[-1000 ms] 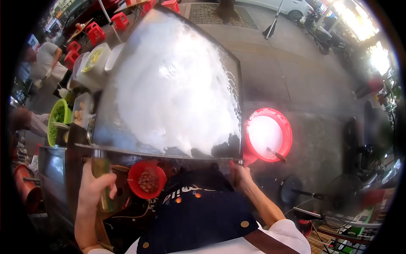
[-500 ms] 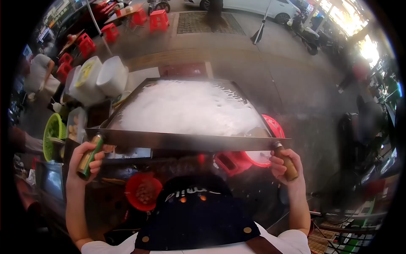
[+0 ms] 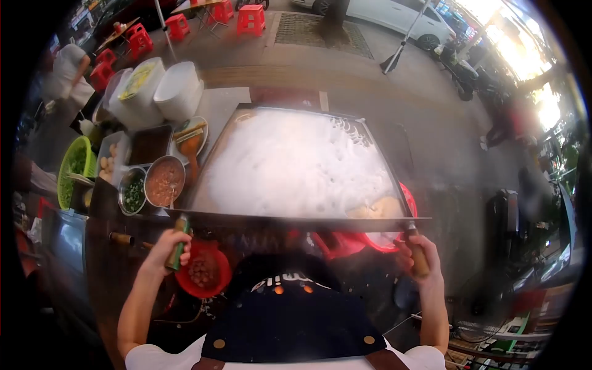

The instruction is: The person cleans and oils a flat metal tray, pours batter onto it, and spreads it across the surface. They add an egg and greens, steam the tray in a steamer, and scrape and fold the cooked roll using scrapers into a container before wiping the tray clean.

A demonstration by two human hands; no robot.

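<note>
A wide rectangular metal tray (image 3: 308,217) stretches out in front of me, mostly covered by a white, batter-like liquid (image 3: 296,160). A tan patch (image 3: 379,208) shows at its near right corner. My left hand (image 3: 168,248) is wrapped round the green and brown left handle (image 3: 179,243) on the near edge. Around the brown right handle (image 3: 419,256), the fingers of my right hand (image 3: 428,250) are closed. Left of the tray stand a metal bowl of reddish-brown filling (image 3: 164,182) with a spoon and a bowl of chopped greens (image 3: 133,191).
White plastic tubs (image 3: 179,92), a box of eggs (image 3: 110,161) and a green basket (image 3: 75,172) stand at left. Below are a red basin (image 3: 202,268) and a pink-red container (image 3: 342,243). A person (image 3: 71,71) is at far left; red stools (image 3: 251,20) stand beyond.
The tray has come lower and its left end has shifted right, both hands moving with it. Bowls at its left now show. A tan patch has appeared at the near right corner.
</note>
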